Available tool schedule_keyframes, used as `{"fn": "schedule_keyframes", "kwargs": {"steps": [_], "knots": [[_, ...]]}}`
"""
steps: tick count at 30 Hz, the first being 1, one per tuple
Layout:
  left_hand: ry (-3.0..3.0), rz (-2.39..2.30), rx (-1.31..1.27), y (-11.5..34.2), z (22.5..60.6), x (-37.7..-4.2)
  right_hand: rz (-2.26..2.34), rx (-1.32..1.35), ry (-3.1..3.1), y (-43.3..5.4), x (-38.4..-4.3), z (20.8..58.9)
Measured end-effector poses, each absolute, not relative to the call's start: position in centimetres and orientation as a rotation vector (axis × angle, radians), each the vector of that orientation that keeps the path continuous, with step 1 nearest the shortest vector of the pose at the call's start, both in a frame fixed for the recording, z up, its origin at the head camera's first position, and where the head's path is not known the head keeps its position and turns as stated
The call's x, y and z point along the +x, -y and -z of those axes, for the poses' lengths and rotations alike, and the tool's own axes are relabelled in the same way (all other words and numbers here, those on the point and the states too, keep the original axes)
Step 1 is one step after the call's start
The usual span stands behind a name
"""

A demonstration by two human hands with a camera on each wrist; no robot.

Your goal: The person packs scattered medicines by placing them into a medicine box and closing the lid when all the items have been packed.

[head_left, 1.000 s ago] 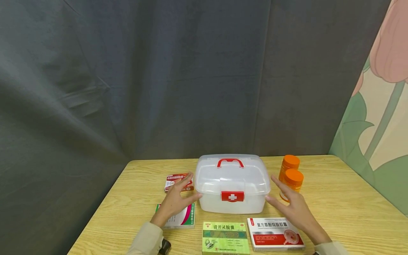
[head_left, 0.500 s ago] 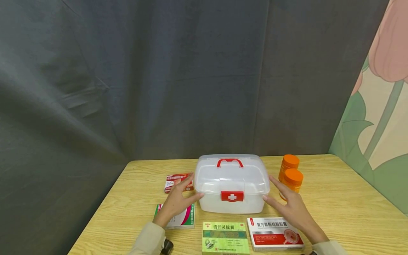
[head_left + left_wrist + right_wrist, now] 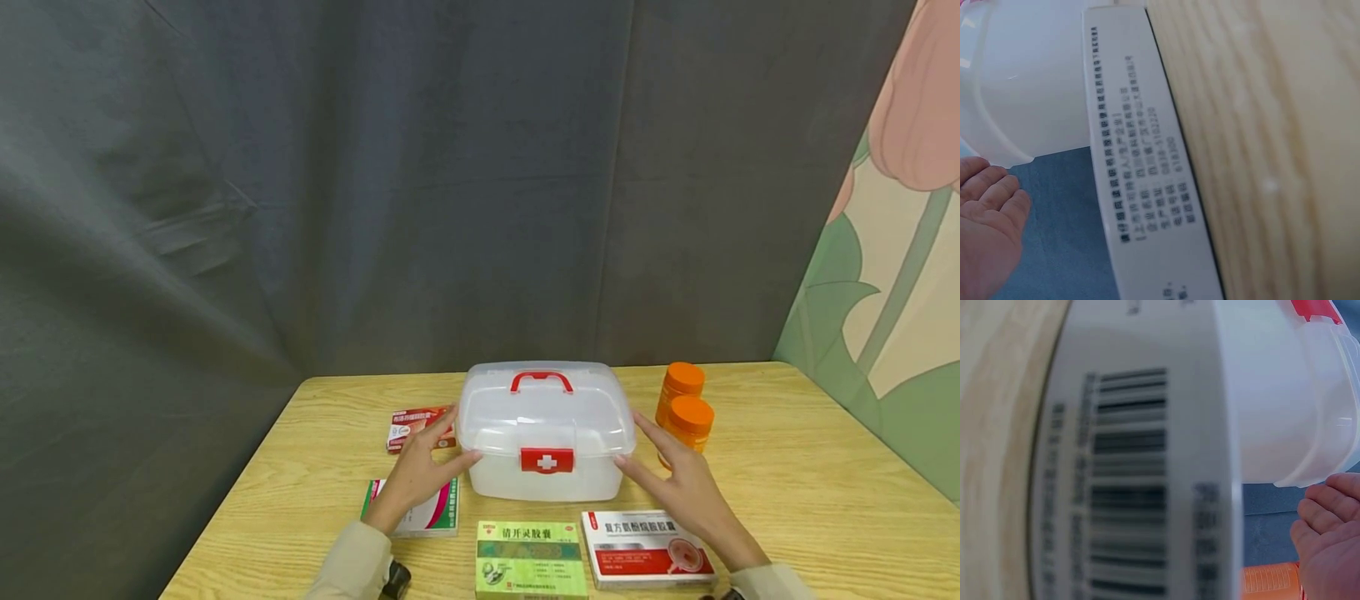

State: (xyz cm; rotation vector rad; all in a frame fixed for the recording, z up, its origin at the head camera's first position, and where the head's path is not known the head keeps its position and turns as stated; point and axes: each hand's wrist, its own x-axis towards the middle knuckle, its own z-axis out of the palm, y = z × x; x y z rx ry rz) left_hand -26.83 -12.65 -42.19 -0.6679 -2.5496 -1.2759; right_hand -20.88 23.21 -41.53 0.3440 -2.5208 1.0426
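Observation:
A translucent white first-aid box point(image 3: 547, 429) with a red handle and a red cross latch stands at the middle of the wooden table, lid down. My left hand point(image 3: 415, 479) is at its left side, fingertips right at the lid's edge, thumb at the front corner. On the opposite side my right hand point(image 3: 688, 490) mirrors it, fingers extended along the box. In the left wrist view, the fingers point(image 3: 999, 195) lie by the lid rim; the right wrist view has the right fingers point(image 3: 1325, 515) close under the rim too.
Two orange-capped bottles point(image 3: 690, 425) stand behind the right hand. A red medicine box point(image 3: 411, 425) and a white-green one point(image 3: 444, 512) lie by the left hand. A green box point(image 3: 531, 560) and a white-red box point(image 3: 648, 550) lie in front. A dark curtain point(image 3: 465, 183) hangs behind.
My right hand has shifted slightly left, bringing its thumb and fingers in against the box. My left hand has edged a little right. The box stays in place.

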Motion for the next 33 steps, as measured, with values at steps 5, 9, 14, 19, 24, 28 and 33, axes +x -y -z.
{"fn": "schedule_keyframes", "kwargs": {"steps": [5,9,14,19,24,28,33], "knots": [[2.551,1.304,-0.649,12.65,42.11,-26.81,-1.041,0.341,2.510,-23.06,-21.14,41.52],[2.555,1.312,-0.637,12.60,42.15,-26.81,-1.035,0.343,2.483,-22.98,-21.20,41.62],[2.551,1.311,-0.631,12.53,42.16,-26.75,-1.012,0.350,2.444,-22.92,-21.15,41.75],[2.548,1.304,-0.631,12.41,41.86,-26.56,-0.999,0.344,2.431,-22.99,-21.10,41.75],[2.544,1.304,-0.641,12.38,41.74,-26.55,-1.007,0.327,2.441,-23.05,-21.13,41.66],[2.536,1.311,-0.643,12.43,41.77,-26.56,-1.019,0.332,2.419,-22.96,-21.23,41.72],[2.535,1.297,-0.637,12.50,41.77,-26.54,-1.024,0.341,2.397,-22.81,-21.33,41.86]]}}
